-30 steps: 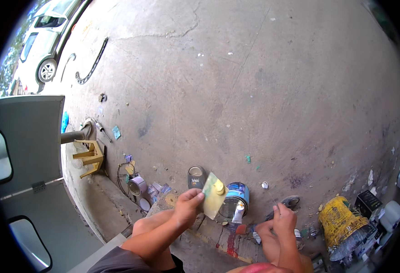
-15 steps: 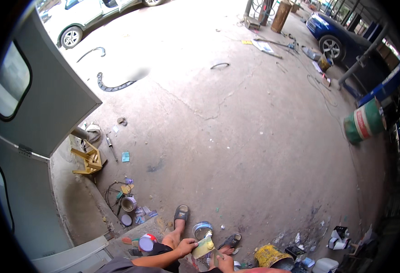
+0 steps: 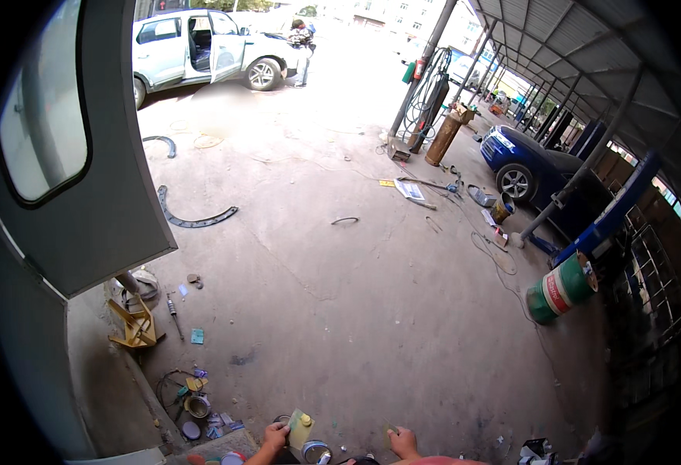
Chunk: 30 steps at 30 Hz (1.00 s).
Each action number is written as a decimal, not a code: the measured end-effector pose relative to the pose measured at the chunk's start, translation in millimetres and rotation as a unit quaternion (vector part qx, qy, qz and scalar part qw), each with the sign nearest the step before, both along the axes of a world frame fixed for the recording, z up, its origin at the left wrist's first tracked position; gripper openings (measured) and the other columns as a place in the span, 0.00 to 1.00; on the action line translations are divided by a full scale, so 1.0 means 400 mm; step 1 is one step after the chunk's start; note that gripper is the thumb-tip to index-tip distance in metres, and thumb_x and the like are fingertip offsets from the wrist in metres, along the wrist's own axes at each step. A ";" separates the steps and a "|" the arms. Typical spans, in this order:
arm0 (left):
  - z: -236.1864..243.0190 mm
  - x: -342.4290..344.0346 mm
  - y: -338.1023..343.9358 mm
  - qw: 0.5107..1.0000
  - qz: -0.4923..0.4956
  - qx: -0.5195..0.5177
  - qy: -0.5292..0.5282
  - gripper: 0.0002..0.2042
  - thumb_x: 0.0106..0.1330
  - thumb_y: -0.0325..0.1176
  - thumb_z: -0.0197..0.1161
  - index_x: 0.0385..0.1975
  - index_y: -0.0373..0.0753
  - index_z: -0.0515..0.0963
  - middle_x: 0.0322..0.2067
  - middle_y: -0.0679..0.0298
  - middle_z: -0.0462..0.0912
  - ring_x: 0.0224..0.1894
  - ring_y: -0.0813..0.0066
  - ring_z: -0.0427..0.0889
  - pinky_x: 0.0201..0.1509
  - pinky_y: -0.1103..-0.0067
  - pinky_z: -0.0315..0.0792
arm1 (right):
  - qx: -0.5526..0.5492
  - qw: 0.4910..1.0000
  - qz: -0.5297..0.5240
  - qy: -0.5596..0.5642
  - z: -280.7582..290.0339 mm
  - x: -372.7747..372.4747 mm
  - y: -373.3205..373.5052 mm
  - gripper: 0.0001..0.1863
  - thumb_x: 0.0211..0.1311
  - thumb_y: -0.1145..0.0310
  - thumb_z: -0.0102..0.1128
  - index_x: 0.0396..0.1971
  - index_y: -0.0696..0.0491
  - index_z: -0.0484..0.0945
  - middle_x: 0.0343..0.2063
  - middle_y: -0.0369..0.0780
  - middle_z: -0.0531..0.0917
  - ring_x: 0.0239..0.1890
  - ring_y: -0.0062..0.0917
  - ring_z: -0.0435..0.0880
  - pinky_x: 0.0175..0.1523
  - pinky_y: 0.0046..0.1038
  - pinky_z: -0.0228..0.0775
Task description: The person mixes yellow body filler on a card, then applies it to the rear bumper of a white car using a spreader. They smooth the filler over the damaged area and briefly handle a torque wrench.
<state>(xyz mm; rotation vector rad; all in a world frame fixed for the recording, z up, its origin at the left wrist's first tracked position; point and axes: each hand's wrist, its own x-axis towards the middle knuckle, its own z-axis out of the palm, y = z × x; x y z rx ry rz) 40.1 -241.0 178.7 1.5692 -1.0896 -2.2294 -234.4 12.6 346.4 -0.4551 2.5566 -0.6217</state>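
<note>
At the lower edge, my left hand (image 3: pixel 274 438) is closed on a flat, pale translucent board (image 3: pixel 301 432) with a lump of yellow paste (image 3: pixel 306 420) on it. My right hand (image 3: pixel 402 441) is closed round a thin spatula (image 3: pixel 390 425), held apart from the board. Below the board stands an open paint tin (image 3: pixel 316 448) with a white tube (image 3: pixel 323 458) at it. A lidded tin (image 3: pixel 232 459) shows at the bottom edge, left of my left hand.
A grey panel door (image 3: pixel 100 232) stands left, by a yellow plastic stool (image 3: pixel 134 329) and scattered cans. A person (image 3: pixel 302 54) is beside a white car (image 3: pixel 162 58). A blue car (image 3: pixel 503 147), posts, gas cylinders (image 3: pixel 443 143) and a green drum (image 3: pixel 551 298) line the right.
The camera has tilted up to show the yard and cars, so my hands sit lower in the picture. The spatula has moved away from the board, rightward, since half a second ago.
</note>
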 end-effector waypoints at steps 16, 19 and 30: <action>0.264 -0.722 0.001 0.997 0.039 -0.053 0.032 0.09 0.69 0.29 0.61 0.40 0.29 0.79 0.34 0.56 0.83 0.31 0.62 0.84 0.35 0.66 0.83 | 0.096 0.943 -0.314 -0.049 -0.128 -0.467 0.525 0.18 0.60 0.66 0.56 0.39 0.68 0.81 0.40 0.59 0.84 0.48 0.52 0.83 0.54 0.44 0.73; 0.363 -0.852 0.014 0.994 -0.012 -0.020 0.109 0.09 0.69 0.31 0.61 0.39 0.30 0.80 0.32 0.59 0.83 0.30 0.67 0.83 0.35 0.68 0.81 | 0.054 0.954 -0.296 -0.007 -0.131 -0.641 0.478 0.17 0.60 0.66 0.60 0.40 0.67 0.81 0.41 0.60 0.83 0.48 0.52 0.83 0.53 0.43 0.73; 0.194 -0.920 -0.264 0.993 0.101 -0.052 0.037 0.07 0.68 0.30 0.62 0.39 0.34 0.82 0.30 0.64 0.84 0.28 0.75 0.80 0.32 0.75 0.76 | 0.035 0.969 -0.243 -0.002 -0.302 -1.024 0.125 0.16 0.60 0.68 0.62 0.41 0.66 0.79 0.42 0.56 0.84 0.47 0.50 0.84 0.53 0.43 0.73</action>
